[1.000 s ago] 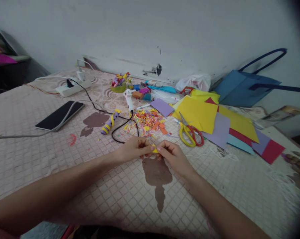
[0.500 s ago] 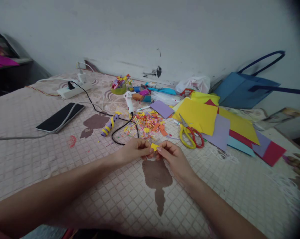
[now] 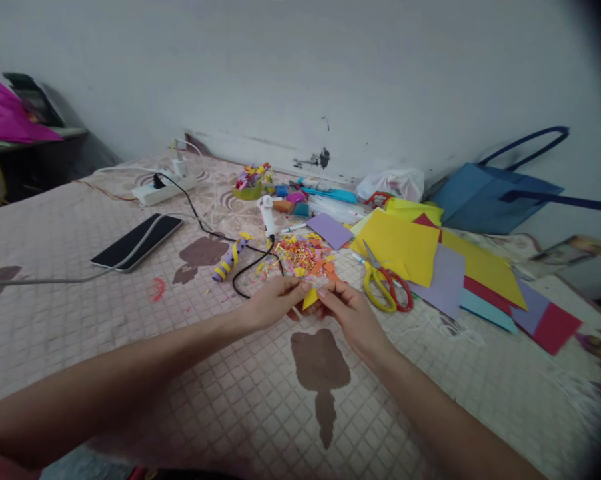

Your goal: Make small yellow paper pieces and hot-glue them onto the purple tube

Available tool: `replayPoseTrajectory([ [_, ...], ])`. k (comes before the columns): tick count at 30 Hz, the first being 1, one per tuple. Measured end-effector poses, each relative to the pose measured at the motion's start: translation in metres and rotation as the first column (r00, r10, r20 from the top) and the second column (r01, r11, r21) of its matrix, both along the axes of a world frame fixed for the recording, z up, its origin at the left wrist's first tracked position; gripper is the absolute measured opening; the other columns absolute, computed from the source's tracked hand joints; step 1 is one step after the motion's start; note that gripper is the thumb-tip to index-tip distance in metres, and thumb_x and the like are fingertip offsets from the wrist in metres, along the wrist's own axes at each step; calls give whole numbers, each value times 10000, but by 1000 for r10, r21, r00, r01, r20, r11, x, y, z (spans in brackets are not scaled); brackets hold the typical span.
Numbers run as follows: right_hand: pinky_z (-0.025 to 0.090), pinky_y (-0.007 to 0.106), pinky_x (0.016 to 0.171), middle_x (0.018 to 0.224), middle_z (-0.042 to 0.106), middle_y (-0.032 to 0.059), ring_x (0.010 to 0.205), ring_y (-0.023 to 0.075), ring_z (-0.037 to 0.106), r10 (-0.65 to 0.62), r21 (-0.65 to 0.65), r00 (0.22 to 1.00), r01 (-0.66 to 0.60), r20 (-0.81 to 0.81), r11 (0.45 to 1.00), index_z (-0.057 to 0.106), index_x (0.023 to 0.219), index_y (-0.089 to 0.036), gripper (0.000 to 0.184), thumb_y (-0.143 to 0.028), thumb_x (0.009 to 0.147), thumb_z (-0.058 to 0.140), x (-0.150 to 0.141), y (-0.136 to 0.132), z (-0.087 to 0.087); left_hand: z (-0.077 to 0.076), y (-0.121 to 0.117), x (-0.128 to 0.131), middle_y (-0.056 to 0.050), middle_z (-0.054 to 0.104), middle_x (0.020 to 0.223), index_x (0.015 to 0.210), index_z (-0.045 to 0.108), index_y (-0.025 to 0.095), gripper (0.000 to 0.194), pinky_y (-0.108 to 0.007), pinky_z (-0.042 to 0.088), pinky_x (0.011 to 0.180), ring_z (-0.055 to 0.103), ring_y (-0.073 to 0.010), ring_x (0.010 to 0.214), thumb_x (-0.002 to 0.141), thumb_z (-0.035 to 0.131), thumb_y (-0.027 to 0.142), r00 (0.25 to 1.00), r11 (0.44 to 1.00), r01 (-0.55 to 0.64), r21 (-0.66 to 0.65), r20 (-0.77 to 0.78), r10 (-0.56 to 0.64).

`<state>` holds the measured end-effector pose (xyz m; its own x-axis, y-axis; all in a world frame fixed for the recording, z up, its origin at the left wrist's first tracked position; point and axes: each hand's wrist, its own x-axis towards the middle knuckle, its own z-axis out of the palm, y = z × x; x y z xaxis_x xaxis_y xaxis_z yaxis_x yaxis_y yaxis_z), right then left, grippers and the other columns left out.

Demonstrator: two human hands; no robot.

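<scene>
A small piece of yellow paper (image 3: 310, 299) is pinched between my two hands, above the near side of the scrap pile. My left hand (image 3: 275, 301) grips its left side with thumb and fingers. On the other side, my right hand (image 3: 346, 308) holds it the same way; the fingertips behind the paper are partly hidden. Just beyond the hands lies a heap of colourful paper scraps (image 3: 300, 255). Scissors (image 3: 383, 283) with yellow and red handles rest to the right, their blades on a yellow sheet (image 3: 405, 243).
A white glue gun (image 3: 267, 217) with a black cord stands behind the scraps. Left of it are a purple-and-yellow wrapped roll (image 3: 229, 259), a tablet-like dark device (image 3: 136, 243) and a power strip (image 3: 163, 191). Coloured sheets and a blue bag (image 3: 495, 197) occupy the right.
The yellow piece has turned in my fingers and now shows a pointed, triangular shape. The view has shifted slightly, so the table's contents appear lower and farther right.
</scene>
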<state>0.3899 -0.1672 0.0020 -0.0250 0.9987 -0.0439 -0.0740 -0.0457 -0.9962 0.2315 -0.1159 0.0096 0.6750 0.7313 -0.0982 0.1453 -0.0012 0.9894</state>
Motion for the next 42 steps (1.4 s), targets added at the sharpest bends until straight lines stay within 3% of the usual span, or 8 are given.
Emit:
replayPoseTrajectory([
  [4, 402, 242, 553, 624, 605, -7, 548, 102, 517, -39, -6, 999, 40, 12, 999, 583, 695, -165, 202, -339, 788, 628, 6, 9, 3, 7, 5, 4, -35, 603, 668, 721, 559, 117, 393, -196, 470, 489, 569, -109, 601, 823, 502, 492, 997, 999, -45, 9, -66, 46],
  [8, 408, 253, 569, 620, 591, -11, 559, 108, 519, -89, 21, 996, 89, 0, 996, 583, 689, -172, 194, -335, 787, 624, 9, 10, -1, 0, 6, 11, 2, 554, 551, 632, 521, 119, 350, -173, 434, 463, 517, -65, 475, 812, 558, 416, 1000, 999, -1, -35, -10, 0],
  [12, 423, 254, 574, 616, 585, -16, 565, 110, 529, -63, 7, 998, 63, -19, 998, 580, 712, -177, 191, -347, 788, 623, 11, 7, -6, -7, 3, 13, 5, 560, 566, 646, 523, 123, 351, -172, 438, 471, 514, -58, 471, 819, 546, 428, 1000, 994, 3, -113, 31, 0],
  [18, 410, 235, 543, 578, 565, -32, 528, 95, 514, -16, -32, 998, 18, 65, 999, 579, 694, -174, 210, -358, 780, 631, 14, 4, -11, -7, 3, 8, -8, 573, 620, 710, 560, 123, 349, -194, 465, 499, 540, -89, 549, 822, 523, 452, 998, 1000, -9, 26, -60, 11],
  [23, 433, 250, 583, 672, 588, -17, 587, 106, 539, -16, -48, 998, 13, -65, 999, 575, 750, -184, 195, -370, 788, 622, 7, 1, -10, -12, 6, 8, 8, 561, 600, 695, 532, 124, 295, -190, 439, 517, 516, -69, 521, 799, 569, 397, 996, 996, -72, -50, 50, 74],
  [29, 417, 243, 582, 673, 580, -33, 578, 95, 527, -82, -54, 987, 75, -138, 996, 555, 723, -189, 138, -255, 729, 676, -1, -2, -15, -18, 6, 8, 5, 586, 586, 708, 537, 123, 273, -202, 438, 541, 544, -80, 533, 783, 606, 376, 985, 990, -111, -91, 119, 121],
  [42, 415, 233, 607, 707, 560, -41, 627, 95, 518, -166, 105, 982, 175, -88, 979, 576, 765, -201, 61, -166, 765, 627, -1, 0, -24, -18, 6, 6, -17, 654, 670, 776, 622, 105, 112, -204, 452, 597, 579, -77, 585, 753, 641, 213, 975, 968, -104, -229, 171, 146],
])
